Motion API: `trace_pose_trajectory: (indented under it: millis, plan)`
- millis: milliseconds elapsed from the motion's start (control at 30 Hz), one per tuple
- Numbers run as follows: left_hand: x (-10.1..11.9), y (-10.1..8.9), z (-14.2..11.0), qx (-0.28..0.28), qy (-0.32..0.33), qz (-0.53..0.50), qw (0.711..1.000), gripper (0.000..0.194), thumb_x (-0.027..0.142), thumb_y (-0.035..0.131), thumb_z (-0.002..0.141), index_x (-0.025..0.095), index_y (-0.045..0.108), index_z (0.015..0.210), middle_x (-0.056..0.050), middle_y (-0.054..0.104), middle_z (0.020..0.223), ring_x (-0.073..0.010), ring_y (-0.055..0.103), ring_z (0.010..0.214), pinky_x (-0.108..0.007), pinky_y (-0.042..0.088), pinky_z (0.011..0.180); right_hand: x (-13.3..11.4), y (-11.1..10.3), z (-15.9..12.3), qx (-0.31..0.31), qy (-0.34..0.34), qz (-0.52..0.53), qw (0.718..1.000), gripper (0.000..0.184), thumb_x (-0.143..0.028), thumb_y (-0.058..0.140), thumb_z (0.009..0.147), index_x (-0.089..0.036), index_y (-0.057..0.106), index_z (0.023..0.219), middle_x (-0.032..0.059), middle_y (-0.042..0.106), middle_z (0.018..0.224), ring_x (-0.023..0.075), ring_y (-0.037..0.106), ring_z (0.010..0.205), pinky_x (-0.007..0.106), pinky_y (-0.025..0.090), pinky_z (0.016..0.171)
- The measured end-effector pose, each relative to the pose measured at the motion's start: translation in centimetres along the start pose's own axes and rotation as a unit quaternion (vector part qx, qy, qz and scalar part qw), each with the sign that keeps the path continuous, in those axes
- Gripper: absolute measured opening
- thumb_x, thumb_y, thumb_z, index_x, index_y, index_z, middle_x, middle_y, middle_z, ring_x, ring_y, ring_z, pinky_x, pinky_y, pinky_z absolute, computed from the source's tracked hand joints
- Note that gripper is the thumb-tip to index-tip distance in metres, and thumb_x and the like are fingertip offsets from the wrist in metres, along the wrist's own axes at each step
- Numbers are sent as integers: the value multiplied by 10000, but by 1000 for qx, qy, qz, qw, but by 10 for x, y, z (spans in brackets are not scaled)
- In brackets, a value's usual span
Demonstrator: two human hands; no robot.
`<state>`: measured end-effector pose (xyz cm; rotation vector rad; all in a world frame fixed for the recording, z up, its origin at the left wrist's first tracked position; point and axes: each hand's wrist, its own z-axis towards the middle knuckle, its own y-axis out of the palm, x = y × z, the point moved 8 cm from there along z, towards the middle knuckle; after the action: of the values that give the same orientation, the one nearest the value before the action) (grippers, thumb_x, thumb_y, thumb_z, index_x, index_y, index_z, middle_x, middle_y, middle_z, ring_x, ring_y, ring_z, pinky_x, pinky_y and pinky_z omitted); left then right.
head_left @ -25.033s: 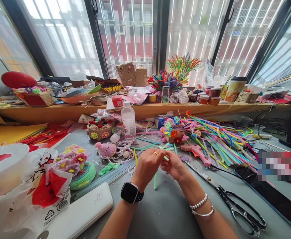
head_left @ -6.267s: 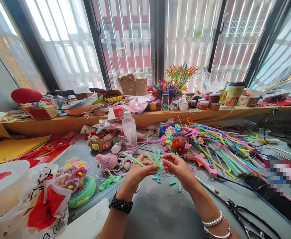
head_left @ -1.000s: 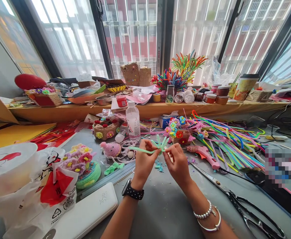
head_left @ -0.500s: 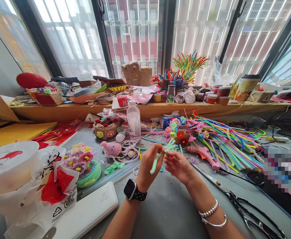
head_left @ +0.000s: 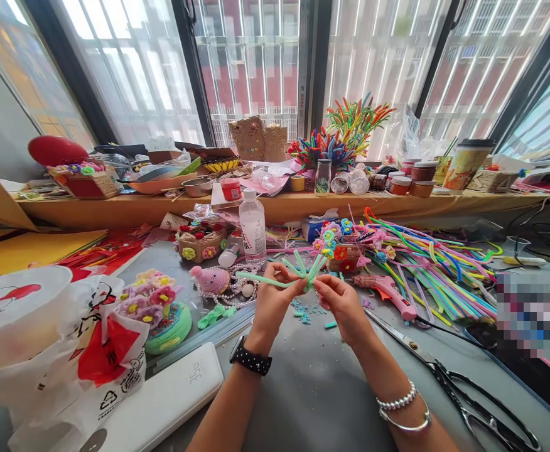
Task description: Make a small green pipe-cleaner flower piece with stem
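Note:
Between my hands is a small bundle of pale green pipe cleaners (head_left: 313,269), its short ends fanned out upward and one longer end pointing left. My left hand (head_left: 279,295) pinches the bundle near its base. From the other side, my right hand (head_left: 339,304) grips the same base with thumb and forefinger. The exact join is partly hidden by the fingertips. Blue-green fuzz scraps (head_left: 306,311) lie on the grey table (head_left: 303,389) just below the hands. A pink glue gun (head_left: 390,295) rests to the right of my right hand.
Large scissors (head_left: 428,358) lie at the right, near many loose coloured pipe cleaners (head_left: 449,276). A bottle (head_left: 253,229) stands behind my left hand. A white power bank (head_left: 171,395), a plastic bag (head_left: 91,351) and a crocheted flower pot (head_left: 169,329) are at the left.
My left hand has turned, so the long green end that hung down now points left. The short ends are more spread, and both hands pinch the base from either side.

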<state>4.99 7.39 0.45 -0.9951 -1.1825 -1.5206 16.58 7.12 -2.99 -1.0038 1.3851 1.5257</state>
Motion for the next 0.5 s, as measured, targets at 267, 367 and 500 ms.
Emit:
trace_pose_trajectory:
  millis: [267,367,500]
  plan:
    - [-13,2,-3,-14,-83,-93,992,326,214,664,574,172,363,692,76,489,607,-62,529,589,-220,460,625,13,6,-3,-44,96,102,989,217,-320,657,584,-139,555,648,-39,395,546,36,324,496,152,237,430]
    - [-14,3,-3,-22,-87,-101,991,322,209,664,576,166,366,690,69,484,607,-60,527,580,-213,458,619,20,8,-6,-60,149,138,977,200,-300,653,596,-139,560,672,-35,409,573,33,350,517,140,285,452]
    - [-14,4,-3,-26,-92,-105,990,316,193,659,582,163,363,687,63,484,604,-64,531,580,-216,459,619,24,9,-9,-63,179,144,971,204,-298,659,591,-141,563,677,-36,410,590,30,368,527,138,327,477]
